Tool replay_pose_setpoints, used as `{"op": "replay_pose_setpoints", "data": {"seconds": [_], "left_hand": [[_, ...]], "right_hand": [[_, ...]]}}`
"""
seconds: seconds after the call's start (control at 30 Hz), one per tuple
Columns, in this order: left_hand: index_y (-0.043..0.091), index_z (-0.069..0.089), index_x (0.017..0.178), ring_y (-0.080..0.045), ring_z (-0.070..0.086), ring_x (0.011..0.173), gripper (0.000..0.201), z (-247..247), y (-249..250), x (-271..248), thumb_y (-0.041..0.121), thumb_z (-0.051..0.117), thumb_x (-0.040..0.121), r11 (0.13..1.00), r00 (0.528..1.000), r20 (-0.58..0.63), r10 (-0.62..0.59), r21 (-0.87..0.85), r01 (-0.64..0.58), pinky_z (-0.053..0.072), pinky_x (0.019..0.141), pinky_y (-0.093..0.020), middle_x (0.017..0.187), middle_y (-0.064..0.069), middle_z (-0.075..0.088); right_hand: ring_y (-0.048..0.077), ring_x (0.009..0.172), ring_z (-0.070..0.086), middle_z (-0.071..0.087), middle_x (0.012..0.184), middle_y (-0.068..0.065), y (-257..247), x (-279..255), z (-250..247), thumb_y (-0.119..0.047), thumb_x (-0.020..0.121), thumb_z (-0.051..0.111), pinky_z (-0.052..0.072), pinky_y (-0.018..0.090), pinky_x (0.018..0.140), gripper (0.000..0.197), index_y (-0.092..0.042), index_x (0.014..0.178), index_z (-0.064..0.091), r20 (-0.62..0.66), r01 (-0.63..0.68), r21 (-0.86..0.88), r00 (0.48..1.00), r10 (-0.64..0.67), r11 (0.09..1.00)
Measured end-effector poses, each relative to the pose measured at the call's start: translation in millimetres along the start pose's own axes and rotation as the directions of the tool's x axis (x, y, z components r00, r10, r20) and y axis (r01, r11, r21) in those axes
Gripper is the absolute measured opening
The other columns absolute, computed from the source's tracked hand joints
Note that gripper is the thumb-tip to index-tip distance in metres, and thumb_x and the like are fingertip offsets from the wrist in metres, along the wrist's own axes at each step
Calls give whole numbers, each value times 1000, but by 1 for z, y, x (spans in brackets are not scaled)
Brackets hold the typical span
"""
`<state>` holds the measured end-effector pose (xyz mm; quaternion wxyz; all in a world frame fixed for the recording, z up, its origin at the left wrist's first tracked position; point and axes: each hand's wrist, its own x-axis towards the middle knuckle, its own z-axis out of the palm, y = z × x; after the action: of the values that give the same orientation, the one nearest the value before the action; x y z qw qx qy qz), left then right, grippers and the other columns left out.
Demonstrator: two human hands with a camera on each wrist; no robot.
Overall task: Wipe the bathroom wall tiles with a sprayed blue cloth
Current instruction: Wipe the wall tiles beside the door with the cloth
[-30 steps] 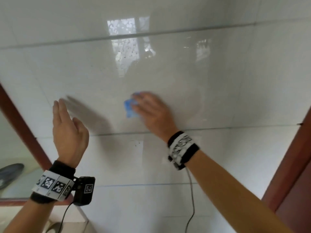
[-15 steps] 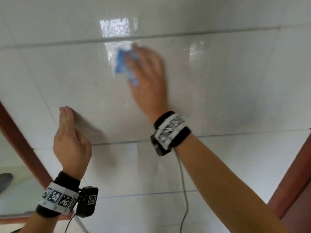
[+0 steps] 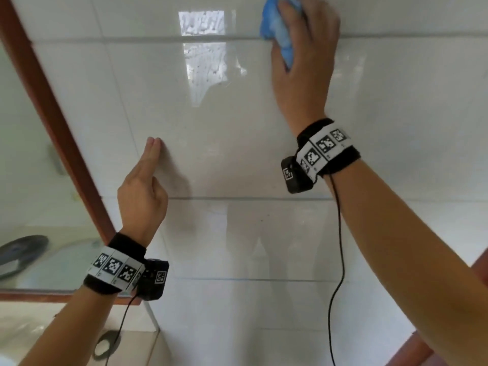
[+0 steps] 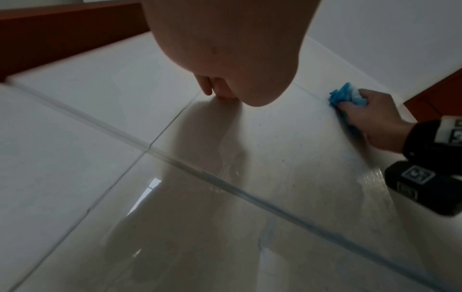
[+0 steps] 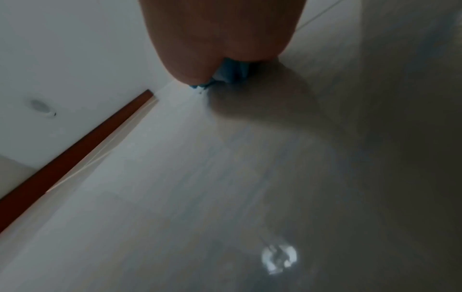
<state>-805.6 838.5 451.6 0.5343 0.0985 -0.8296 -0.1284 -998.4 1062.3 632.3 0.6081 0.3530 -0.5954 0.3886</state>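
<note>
Bare wall tiles [image 3: 237,143] lay open between the left hand [image 3: 141,188] and right hand [image 3: 303,62]; a brown frame [image 3: 60,122] bounded the wall's left edge.

- Blue cloth [image 3: 277,30] is lying bunched against the wall, far upper right, straddling a grout line.
- Glossy white tiles [image 3: 237,133] are showing wet streaks.

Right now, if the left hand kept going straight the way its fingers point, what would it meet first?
The left hand would meet the glossy white wall tiles at once: the left wrist view shows its fingertips seemingly already touching them. The crumpled blue cloth sits well off that line.
</note>
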Motion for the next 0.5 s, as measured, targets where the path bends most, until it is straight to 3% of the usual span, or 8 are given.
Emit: {"op": "replay_pose_setpoints", "data": {"seconds": [0.07,0.1,0.2,0.27,0.37,0.43,0.5], "left_hand": [[14,37,161,-18,40,152,79,1,-3,-1,-9,32,85,999,999,-29,-18,-41,17,36,120,-24,167,-4,35],[11,35,161,-17,33,155,80,2,-4,-2,-11,32,85,998,999,-42,-32,-54,30,31,123,-22,168,-6,32],[9,31,162,-17,27,157,80,6,-10,-3,-10,30,84,993,995,-51,-90,-76,86,26,122,-16,170,-8,27],[11,31,162,-15,28,157,79,5,-13,-5,-8,29,86,991,993,-49,-110,-82,106,26,121,-15,171,-6,27],[11,32,162,-17,32,155,78,0,-18,-11,-11,31,87,993,996,1,-89,-76,88,32,118,-16,171,-6,26],[14,31,163,-18,41,150,81,-4,-21,-15,-13,34,87,993,994,43,-97,-58,100,42,106,-16,172,-2,24],[16,29,164,-18,46,146,85,-7,-24,-19,-17,36,86,993,990,97,-99,-59,105,43,97,-11,172,1,24]], "right_hand": [[33,131,48,61,142,13,-20,-32,18,-7,83,63,41,42,113,53,-11,136,67,132,140,35,981,-143,990],[36,130,50,62,142,15,-30,-59,27,-6,84,63,40,45,113,51,-8,135,68,195,243,85,947,-255,966],[38,131,57,62,143,16,-51,-168,43,-1,97,57,48,49,108,38,-4,134,65,331,451,254,791,-515,856],[36,131,59,59,148,10,-47,-239,38,0,103,55,52,48,102,34,-9,135,63,418,472,283,723,-550,835],[28,132,59,60,148,3,-38,-303,19,-4,105,60,47,42,110,27,-13,128,70,516,519,256,640,-569,815],[30,131,60,61,147,5,-37,-311,14,-4,102,66,49,45,109,27,-11,128,68,534,520,267,621,-574,811],[35,131,60,60,146,10,-42,-291,15,-2,102,63,49,48,108,31,-9,133,65,506,466,257,681,-529,847]]}}
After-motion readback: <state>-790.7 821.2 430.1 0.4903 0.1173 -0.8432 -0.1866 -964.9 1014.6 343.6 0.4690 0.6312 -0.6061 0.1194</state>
